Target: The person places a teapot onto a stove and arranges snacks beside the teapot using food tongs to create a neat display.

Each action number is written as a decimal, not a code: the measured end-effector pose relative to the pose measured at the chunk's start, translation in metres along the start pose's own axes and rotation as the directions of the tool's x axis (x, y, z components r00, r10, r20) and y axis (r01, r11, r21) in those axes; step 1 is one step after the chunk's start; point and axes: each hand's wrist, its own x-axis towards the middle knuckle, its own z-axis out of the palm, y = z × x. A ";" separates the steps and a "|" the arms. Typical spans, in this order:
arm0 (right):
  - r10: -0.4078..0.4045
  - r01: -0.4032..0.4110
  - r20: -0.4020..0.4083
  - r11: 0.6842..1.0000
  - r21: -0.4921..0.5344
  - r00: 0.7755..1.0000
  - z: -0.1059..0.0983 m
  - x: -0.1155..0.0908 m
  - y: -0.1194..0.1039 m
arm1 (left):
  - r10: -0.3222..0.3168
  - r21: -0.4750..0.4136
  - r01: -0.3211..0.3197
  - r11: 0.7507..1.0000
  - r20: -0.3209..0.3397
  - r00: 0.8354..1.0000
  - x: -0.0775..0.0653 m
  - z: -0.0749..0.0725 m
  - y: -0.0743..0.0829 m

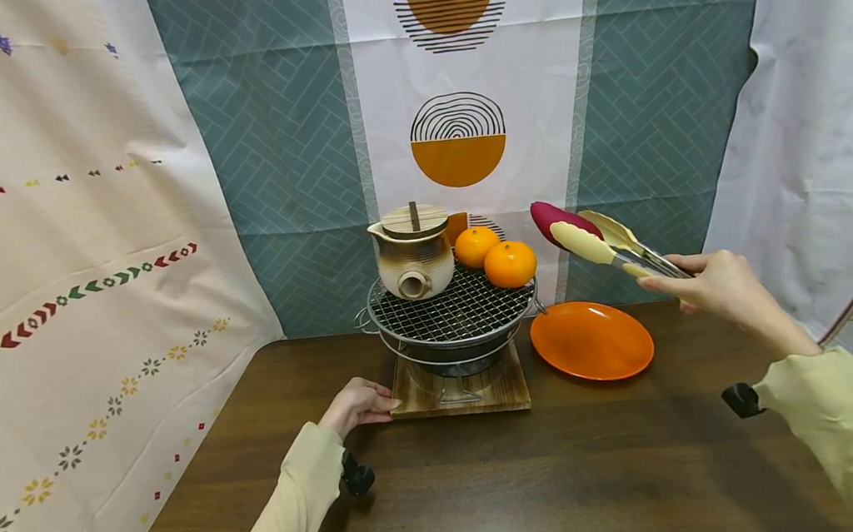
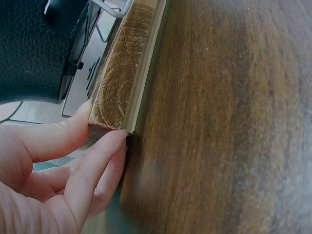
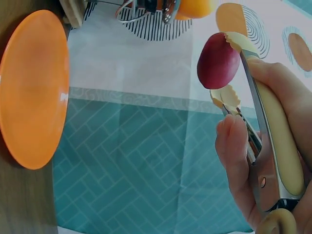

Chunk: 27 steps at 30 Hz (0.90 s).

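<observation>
My left hand (image 1: 362, 402) pinches the front left corner of a square wooden board (image 1: 515, 388), its thumb on top and fingers at the lower edge in the left wrist view. On the board stands a dark round tabletop grill (image 1: 448, 352) with a wire mesh rack (image 1: 456, 314). At the right, my right hand (image 1: 722, 289) holds cream-tipped metal tongs (image 3: 268, 141) in the air. Between the tong tips sits a purple-red sweet potato (image 3: 218, 61), above and beyond an orange plate (image 1: 592, 341).
On the rack, a brown and cream side-handled clay teapot (image 1: 419, 262) with a wooden lid stands left of two oranges (image 1: 511, 264). Wire handles stick out from the grill's sides. A patterned curtain (image 1: 289, 143) hangs behind the brown table (image 1: 474, 488).
</observation>
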 end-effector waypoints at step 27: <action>-0.039 0.025 0.125 0.994 0.108 0.991 -0.010 -0.006 -0.033 | -0.014 0.000 0.014 1.000 -0.014 1.000 0.000 0.001 0.000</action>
